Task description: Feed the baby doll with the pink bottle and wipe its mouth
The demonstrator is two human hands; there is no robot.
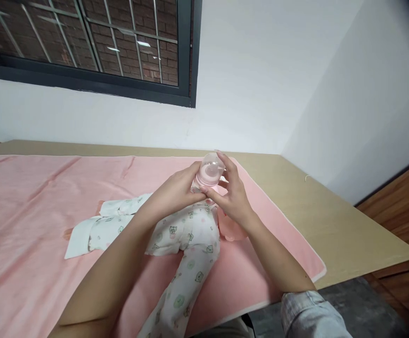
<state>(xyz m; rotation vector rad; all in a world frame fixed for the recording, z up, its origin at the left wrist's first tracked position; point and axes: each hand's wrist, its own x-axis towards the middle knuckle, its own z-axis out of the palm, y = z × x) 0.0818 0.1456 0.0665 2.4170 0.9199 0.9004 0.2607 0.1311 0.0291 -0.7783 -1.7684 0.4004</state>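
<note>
Both my hands are around a baby bottle [209,170] with a clear domed cap and a pale pink collar, held over the chest end of a baby-sized figure. My left hand [178,191] grips it from the left, around its lower part. From the other side, my right hand [233,193] has thumb and fingers closed about the cap and collar. Below lies the figure in white printed pyjamas [200,230], legs to the left and small feet poking out of the cuffs. My hands hide its upper end. A peach, scalloped-edged piece [232,230] shows under my right wrist.
A pink blanket [32,197] with a pale border covers much of the wooden tabletop [306,216]. Behind stands a white wall [239,84] with a dark-framed, barred window [95,42]. Wooden panelling [405,211] is at the right, beside the table's edge.
</note>
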